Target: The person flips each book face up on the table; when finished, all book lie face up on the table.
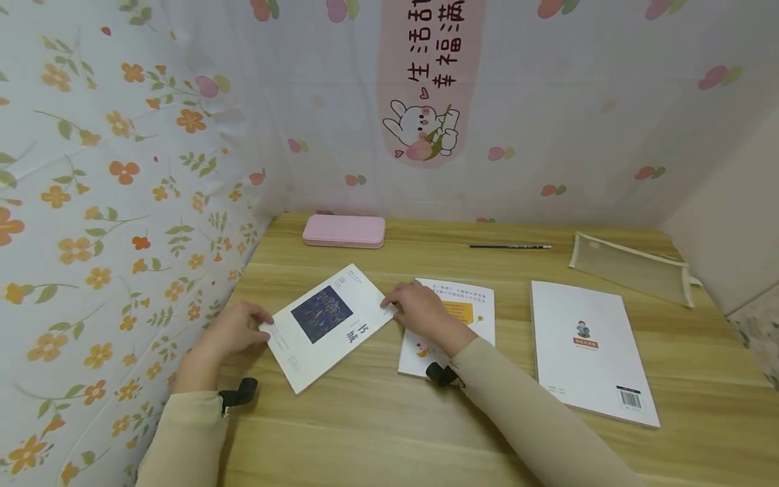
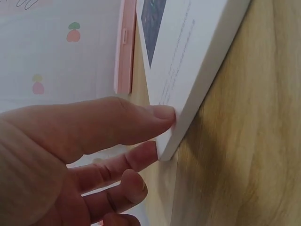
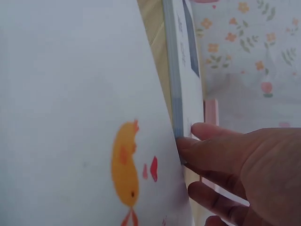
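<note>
A white book (image 1: 331, 326) with a dark square picture on its cover lies at a slant on the table, left of the middle. My left hand (image 1: 237, 329) pinches its left corner, and in the left wrist view the thumb (image 2: 157, 117) presses on the cover's edge. At the opposite end, my right hand (image 1: 426, 314) grips the book's right corner between thumb and index finger. Beneath that hand and wrist lies a second white book (image 1: 481, 331) with a yellow panel, partly covered by them. The right wrist view shows its orange duck drawing (image 3: 125, 165) close up.
On the right lies another white book (image 1: 593, 358) with a barcode. Along the back are a pink pencil case (image 1: 344, 231), a dark pencil (image 1: 510, 247) and a pale mesh pouch (image 1: 633, 267). Flower-printed cloth (image 1: 97, 270) borders the table on the left.
</note>
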The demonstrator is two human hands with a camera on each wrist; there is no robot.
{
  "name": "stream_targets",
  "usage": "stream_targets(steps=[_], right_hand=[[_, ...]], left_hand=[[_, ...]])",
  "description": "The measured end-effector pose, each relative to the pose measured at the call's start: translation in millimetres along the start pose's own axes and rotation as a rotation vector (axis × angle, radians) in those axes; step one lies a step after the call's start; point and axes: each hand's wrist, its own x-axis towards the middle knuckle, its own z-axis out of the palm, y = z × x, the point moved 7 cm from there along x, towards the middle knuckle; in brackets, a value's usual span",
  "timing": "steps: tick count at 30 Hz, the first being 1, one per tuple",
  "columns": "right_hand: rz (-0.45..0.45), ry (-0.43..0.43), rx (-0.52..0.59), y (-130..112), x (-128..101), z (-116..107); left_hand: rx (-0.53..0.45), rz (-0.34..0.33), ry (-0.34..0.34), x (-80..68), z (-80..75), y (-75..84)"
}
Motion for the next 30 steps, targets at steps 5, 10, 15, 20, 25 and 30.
stream_targets(steps=[5,10,15,20,25,30], right_hand=[[0.023,0.010,-0.008,6,9,0],[0.043,0.047,-0.011,10,20,-2],[0.111,0.055,0.019,17,26,-1],[0.136,0.054,0.079,21,30,1],[0.137,0.025,0.129,22,36,3],[0.131,0.008,0.129,21,44,4]], left_hand=[[0.020,0.061,0.000,-2.8,3.0,8.4],[0.031,0.040,-0.019,-7.8,3.8,11.2],[0.017,0.033,-0.031,-12.9,6.1,12.7],[0.001,0.045,-0.029,-16.2,7.5,15.1],[-0.006,0.056,-0.040,-19.9,9.2,19.2],[-0.026,0.046,-0.059,-21.5,11.2,20.7]])
